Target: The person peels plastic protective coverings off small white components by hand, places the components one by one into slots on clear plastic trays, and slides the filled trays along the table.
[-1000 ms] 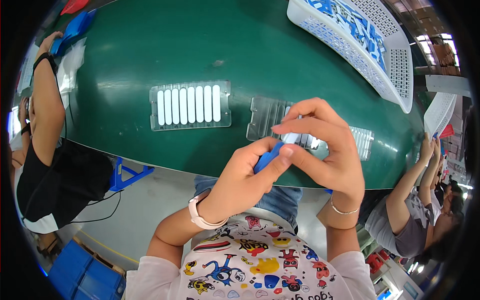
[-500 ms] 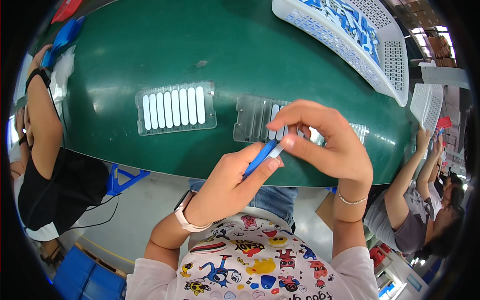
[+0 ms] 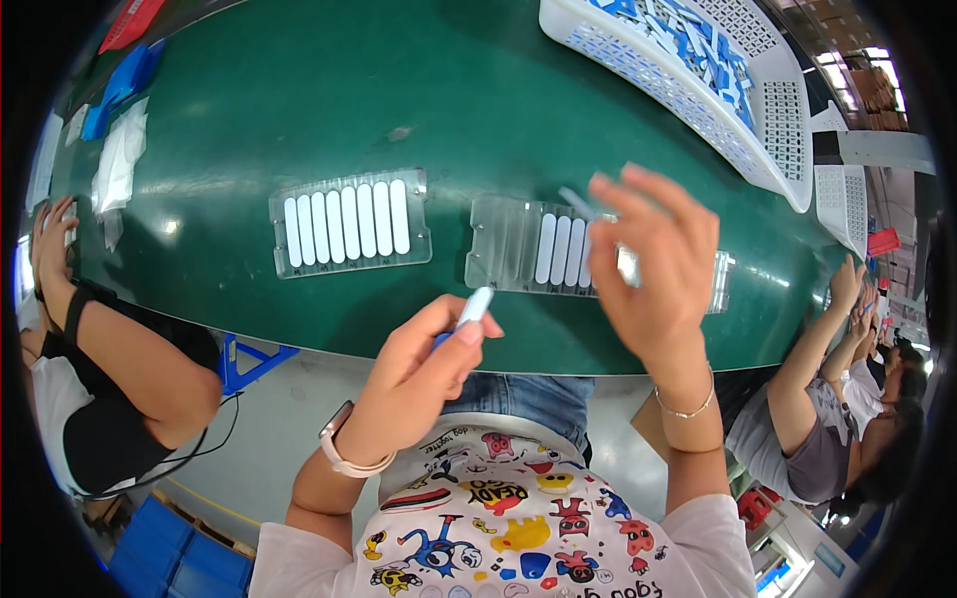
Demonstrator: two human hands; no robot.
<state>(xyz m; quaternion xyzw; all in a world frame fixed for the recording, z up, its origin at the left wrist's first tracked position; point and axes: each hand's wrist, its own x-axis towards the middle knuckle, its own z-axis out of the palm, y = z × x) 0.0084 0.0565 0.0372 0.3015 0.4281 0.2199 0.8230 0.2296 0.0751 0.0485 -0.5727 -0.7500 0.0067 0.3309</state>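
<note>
My left hand (image 3: 414, 374) is closed round a small stick (image 3: 477, 307) with a rounded white face and some blue showing under the thumb; the fingers hide the rest. Over the right-hand clear tray my right hand (image 3: 653, 259) is raised, blurred, with its fingers apart. A thin pale strip (image 3: 575, 202) shows beside its fingertips; whether it touches them I cannot tell. Below that hand, the clear slotted tray (image 3: 488, 239) holds several white rounded strips (image 3: 561, 249), with bare slots at its left. Another clear tray (image 3: 351, 269) to the left carries a row of white strips (image 3: 349, 221).
A white perforated basket (image 3: 688, 105) heaped with blue and white pieces (image 3: 698, 50) stands at the far right of the green table (image 3: 329, 90). Clear plastic bags (image 3: 122, 159) and a blue item (image 3: 125, 85) lie at left. People sit at both sides.
My hands have parted: the left drew down and left with the stick, the right moved up and away. The pale strip is now beside the right fingertips. The person at left lowered an arm.
</note>
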